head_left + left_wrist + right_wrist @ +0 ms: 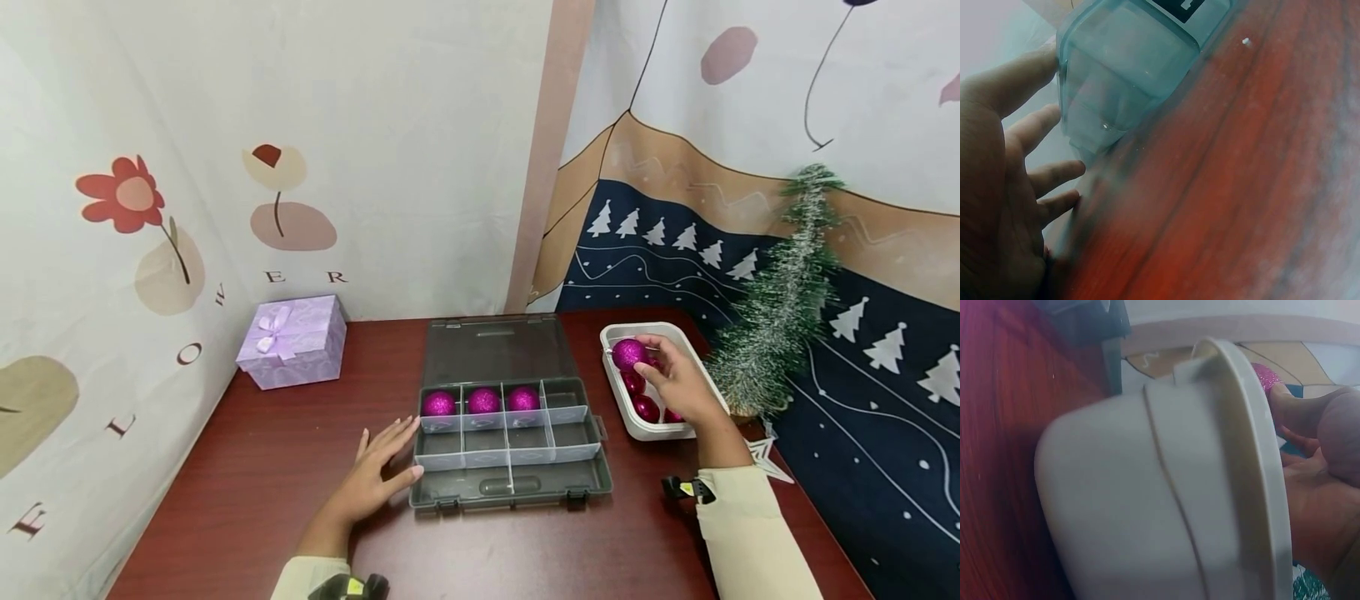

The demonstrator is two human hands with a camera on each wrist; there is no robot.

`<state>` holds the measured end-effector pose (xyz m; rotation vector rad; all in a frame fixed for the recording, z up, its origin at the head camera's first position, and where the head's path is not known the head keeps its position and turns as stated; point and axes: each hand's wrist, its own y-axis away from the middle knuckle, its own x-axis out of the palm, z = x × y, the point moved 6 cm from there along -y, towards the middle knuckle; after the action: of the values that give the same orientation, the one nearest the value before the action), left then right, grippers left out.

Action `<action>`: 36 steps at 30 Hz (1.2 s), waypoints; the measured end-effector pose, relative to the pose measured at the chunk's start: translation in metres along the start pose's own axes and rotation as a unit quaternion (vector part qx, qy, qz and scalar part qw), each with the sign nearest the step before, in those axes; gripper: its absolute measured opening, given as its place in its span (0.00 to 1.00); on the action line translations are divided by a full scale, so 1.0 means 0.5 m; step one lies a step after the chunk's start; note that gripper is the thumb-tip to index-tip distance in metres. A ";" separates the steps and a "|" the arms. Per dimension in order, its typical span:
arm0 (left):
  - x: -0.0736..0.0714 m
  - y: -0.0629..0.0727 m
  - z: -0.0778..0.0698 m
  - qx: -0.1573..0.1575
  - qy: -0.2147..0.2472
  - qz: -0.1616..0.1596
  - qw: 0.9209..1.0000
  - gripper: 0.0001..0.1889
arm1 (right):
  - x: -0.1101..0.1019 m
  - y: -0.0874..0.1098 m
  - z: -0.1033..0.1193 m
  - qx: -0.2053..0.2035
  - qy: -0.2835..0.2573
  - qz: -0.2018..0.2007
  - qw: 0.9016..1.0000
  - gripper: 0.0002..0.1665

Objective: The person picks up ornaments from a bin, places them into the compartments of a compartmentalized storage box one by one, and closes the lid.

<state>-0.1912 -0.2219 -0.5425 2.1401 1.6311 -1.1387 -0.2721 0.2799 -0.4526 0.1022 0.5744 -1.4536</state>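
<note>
My right hand (678, 379) pinches a glittery magenta bauble (628, 355) over the white bin (617, 400). Several shiny magenta baubles (646, 408) lie inside that bin. In the right wrist view, the bin's side wall hides most of the held bauble (1266, 376). A grey, see-through compartment box (461, 481) sits with its lid laid back, and 3 glittery baubles (483, 402) fill the first cells of its back row from the left. With fingers spread, my left hand (372, 475) touches the box's left side; the left wrist view shows its fingertips at the box wall (1129, 69).
A lilac gift box (296, 342) with a bow stands at the back left of the brown table (480, 558). Right of the bin rises a small frosted tree (787, 308), with a white star (767, 460) near its base. Printed cloth hangs behind.
</note>
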 end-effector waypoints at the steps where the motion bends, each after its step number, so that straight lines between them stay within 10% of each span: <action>1: 0.000 0.000 0.000 0.000 0.000 0.000 1.000 0.39 | 0.004 -0.002 0.002 -0.002 0.004 0.004 1.000 0.27; 36: -0.001 0.001 -0.008 -0.003 -0.002 0.000 1.000 0.39 | 0.137 -0.043 0.041 -0.020 0.084 0.176 0.981 0.26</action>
<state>-0.1890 -0.2203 -0.5396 2.1320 1.6300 -1.1359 -0.2855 0.2066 -0.4585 0.2833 0.6841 -1.0950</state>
